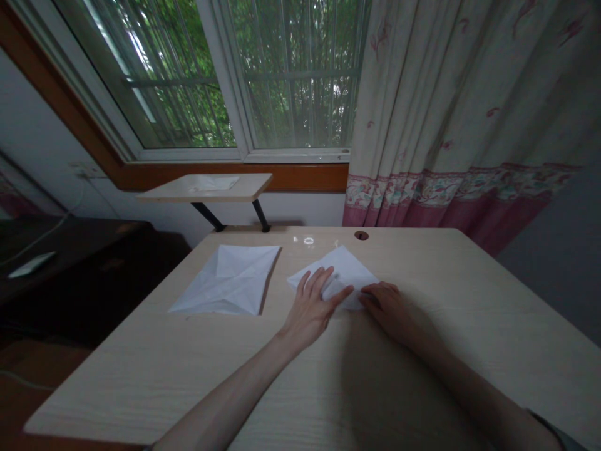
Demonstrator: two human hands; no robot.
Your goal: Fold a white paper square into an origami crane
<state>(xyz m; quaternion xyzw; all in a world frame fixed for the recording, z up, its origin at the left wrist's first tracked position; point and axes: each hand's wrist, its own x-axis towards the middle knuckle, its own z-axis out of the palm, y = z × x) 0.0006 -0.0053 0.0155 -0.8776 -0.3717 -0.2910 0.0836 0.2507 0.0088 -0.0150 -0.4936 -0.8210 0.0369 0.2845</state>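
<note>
A folded sheet of white paper (345, 266) lies on the wooden desk with one corner pointing away from me. My left hand (314, 300) rests on its left part, fingers spread and palm down, thumb reaching toward the right. At the paper's right corner, my right hand (387, 307) has its fingers and thumb closed on the edge. The near part of the paper is partly covered by my hands. To the left lies a second white paper (230, 279), creased and spread out, with neither hand touching it.
A small raised shelf (253, 185) on black legs stands at the desk's far left, with a white paper (216, 183) on it. A round cable hole (361, 235) sits near the desk's back edge. Behind are a window and a patterned curtain (422, 125).
</note>
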